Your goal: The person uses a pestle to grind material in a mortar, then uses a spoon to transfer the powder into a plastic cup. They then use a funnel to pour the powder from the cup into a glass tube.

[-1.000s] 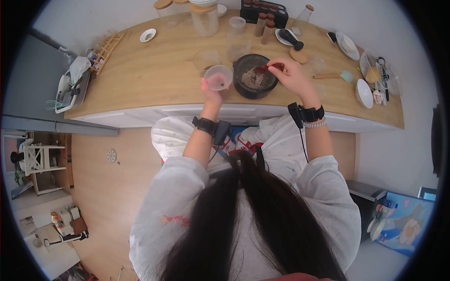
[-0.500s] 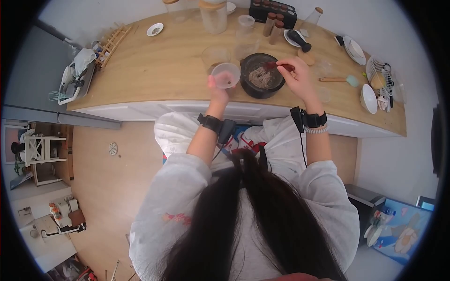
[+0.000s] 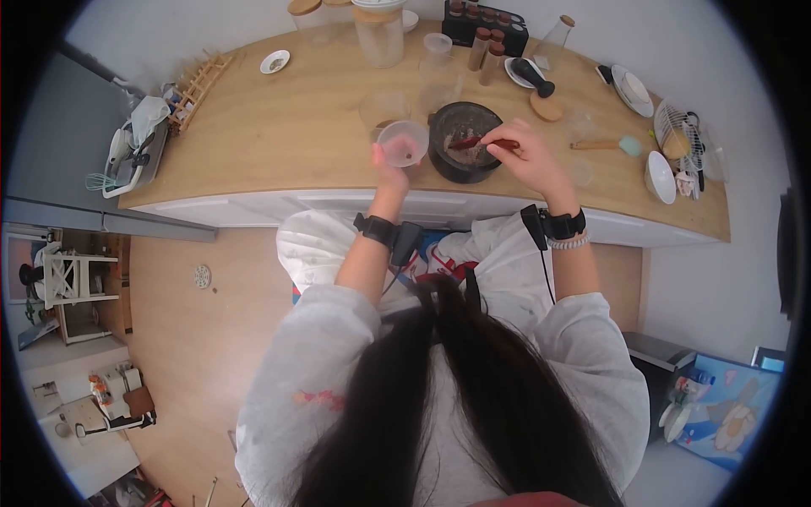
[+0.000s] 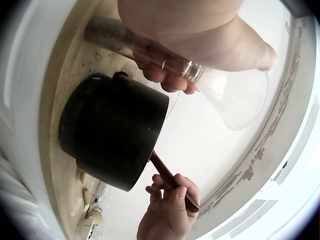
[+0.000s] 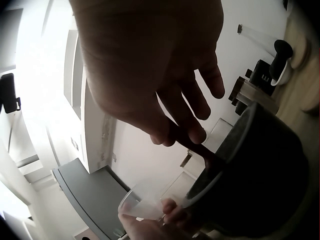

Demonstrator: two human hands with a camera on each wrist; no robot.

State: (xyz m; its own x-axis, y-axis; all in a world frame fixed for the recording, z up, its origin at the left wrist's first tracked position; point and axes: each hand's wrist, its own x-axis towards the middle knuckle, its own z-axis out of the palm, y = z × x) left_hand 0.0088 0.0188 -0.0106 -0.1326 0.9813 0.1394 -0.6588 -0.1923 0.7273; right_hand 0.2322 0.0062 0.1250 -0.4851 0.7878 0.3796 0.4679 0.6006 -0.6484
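Pale wood surface (image 3: 279, 144) under a white wall, and the action sits at its near edge. Left hand (image 3: 391, 176) first: its fingers are curled round the neck of a glass vial (image 4: 107, 35), a clear funnel (image 3: 402, 140) set in the mouth, cone upward. That neck-high grip seems meant to steady both pieces together; brown powder shows through the vial's straight wall. Just beside it stands the mortar (image 3: 460, 172), and closeness like that probably keeps everything within short reach. Over to the right hand (image 3: 532, 159): thumb and fingers pinch the spoon (image 3: 466, 144) by its slim handle, leaving the bowl end free inside the mortar. Materials now! Matte black, thick and round, the mortar looks like stone; the spoon is dark red, perhaps lacquered wood. Beyond, the smooth black pestle (image 3: 536, 79) leans across a white dish (image 3: 512, 68).
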